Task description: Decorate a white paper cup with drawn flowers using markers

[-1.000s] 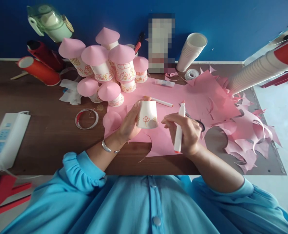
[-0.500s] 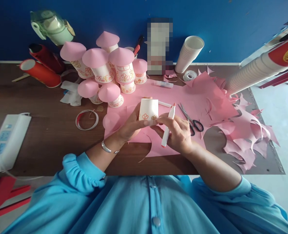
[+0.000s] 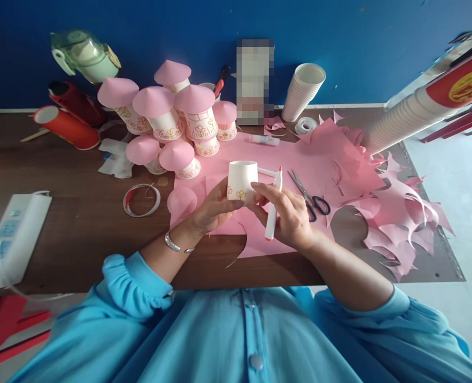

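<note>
My left hand [image 3: 216, 208] is closed round a white paper cup [image 3: 242, 175] that has small flowers drawn near its lower edge, one orange-red and one yellow. In my right hand [image 3: 289, 213] is an uncapped white marker [image 3: 274, 210], its reddish tip pointing up and away from the cup. The right fingertips touch the cup's right side. Beneath both hands lies a pink paper sheet [image 3: 220, 183]. Black-handled scissors [image 3: 313, 199] rest on it just right of the right hand, and another white pen [image 3: 266, 172] lies behind the cup.
Decorated cups with pink cone roofs [image 3: 175, 122] stand at back left. A tape roll [image 3: 142, 200] and a power strip [image 3: 14, 234] lie left. Stacked paper cups [image 3: 303, 93], a glue stick [image 3: 264, 140] and pink paper scraps [image 3: 403, 223] are behind and right.
The cup has turned in my hands: the orange-red flower has moved to its left edge and the yellow one to the middle. The marker is still held. The view has shifted slightly.
</note>
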`<action>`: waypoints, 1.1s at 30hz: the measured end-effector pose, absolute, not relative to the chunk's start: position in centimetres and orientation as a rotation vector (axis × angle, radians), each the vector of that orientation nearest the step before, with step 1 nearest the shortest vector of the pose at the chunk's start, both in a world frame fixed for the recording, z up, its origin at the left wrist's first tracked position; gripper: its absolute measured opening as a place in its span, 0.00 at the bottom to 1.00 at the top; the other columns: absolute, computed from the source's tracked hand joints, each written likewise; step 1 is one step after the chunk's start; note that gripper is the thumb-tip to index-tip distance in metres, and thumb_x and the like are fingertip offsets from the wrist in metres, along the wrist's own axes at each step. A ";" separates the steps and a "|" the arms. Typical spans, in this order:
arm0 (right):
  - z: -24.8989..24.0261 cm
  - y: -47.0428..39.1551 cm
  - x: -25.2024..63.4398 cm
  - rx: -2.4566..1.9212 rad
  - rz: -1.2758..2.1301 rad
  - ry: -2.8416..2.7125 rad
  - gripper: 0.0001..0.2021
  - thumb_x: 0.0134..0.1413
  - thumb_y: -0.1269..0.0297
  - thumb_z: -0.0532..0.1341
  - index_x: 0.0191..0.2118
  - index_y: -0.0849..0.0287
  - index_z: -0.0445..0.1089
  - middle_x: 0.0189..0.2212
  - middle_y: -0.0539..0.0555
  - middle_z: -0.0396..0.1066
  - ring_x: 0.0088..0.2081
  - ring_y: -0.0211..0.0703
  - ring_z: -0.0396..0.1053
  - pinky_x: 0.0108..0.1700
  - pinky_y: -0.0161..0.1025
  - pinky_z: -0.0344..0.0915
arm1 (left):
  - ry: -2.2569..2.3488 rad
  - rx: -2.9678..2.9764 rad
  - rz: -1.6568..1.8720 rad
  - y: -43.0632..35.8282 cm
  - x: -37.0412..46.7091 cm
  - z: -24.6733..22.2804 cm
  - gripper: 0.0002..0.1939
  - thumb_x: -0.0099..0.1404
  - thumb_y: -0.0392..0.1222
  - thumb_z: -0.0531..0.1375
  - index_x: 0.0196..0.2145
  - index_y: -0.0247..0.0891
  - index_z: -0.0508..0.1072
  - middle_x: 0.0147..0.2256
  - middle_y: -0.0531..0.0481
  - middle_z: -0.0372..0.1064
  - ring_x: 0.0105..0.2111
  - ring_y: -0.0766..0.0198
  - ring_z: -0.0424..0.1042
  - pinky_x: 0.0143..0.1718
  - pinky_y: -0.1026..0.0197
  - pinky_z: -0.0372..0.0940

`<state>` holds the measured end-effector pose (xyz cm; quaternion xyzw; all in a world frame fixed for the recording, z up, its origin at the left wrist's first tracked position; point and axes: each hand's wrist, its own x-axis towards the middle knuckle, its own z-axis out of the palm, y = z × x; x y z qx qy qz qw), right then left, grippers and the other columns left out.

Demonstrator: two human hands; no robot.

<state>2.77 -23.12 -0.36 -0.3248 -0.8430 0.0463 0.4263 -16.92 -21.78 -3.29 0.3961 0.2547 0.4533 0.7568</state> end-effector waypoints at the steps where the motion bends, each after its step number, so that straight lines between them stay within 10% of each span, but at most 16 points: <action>1: -0.3 -23.1 2.8 -0.817 0.137 -2.104 0.20 0.69 0.68 0.62 0.63 0.58 0.62 0.37 0.54 0.77 0.34 0.41 0.77 0.37 0.38 0.74 | 0.547 0.857 0.982 -21.8 -17.0 -3.5 0.20 0.60 0.43 0.72 0.49 0.42 0.75 0.42 0.48 0.77 0.46 0.56 0.77 0.50 0.53 0.69; 12: -0.8 -22.9 3.2 -0.724 0.183 -2.001 0.25 0.73 0.63 0.56 0.72 0.52 0.56 0.33 0.51 0.74 0.30 0.39 0.72 0.32 0.36 0.72 | 0.591 0.809 0.984 -21.8 -16.7 -2.9 0.27 0.56 0.42 0.75 0.53 0.45 0.75 0.44 0.50 0.77 0.45 0.58 0.76 0.48 0.56 0.70; 17: 0.4 -22.8 3.5 -0.763 0.130 -1.838 0.23 0.75 0.49 0.51 0.64 0.52 0.70 0.32 0.53 0.73 0.28 0.41 0.70 0.31 0.40 0.73 | 0.579 0.818 0.981 -21.9 -16.7 -3.1 0.24 0.58 0.48 0.73 0.52 0.43 0.78 0.44 0.47 0.79 0.49 0.52 0.77 0.51 0.53 0.70; 23: 2.0 -23.4 3.3 -0.717 0.172 -1.813 0.10 0.61 0.73 0.62 0.47 0.56 0.73 0.30 0.51 0.76 0.28 0.40 0.74 0.28 0.37 0.72 | 0.620 0.812 1.008 -21.8 -16.9 -3.3 0.26 0.57 0.45 0.74 0.53 0.44 0.78 0.43 0.47 0.80 0.51 0.51 0.78 0.55 0.50 0.69; 33: 1.7 -23.5 2.9 -0.668 0.074 -1.963 0.10 0.58 0.76 0.63 0.42 0.56 0.69 0.27 0.48 0.75 0.28 0.37 0.78 0.28 0.31 0.73 | 0.557 0.779 0.993 -21.9 -16.7 -3.0 0.23 0.59 0.49 0.73 0.51 0.42 0.79 0.47 0.45 0.81 0.52 0.49 0.79 0.57 0.47 0.71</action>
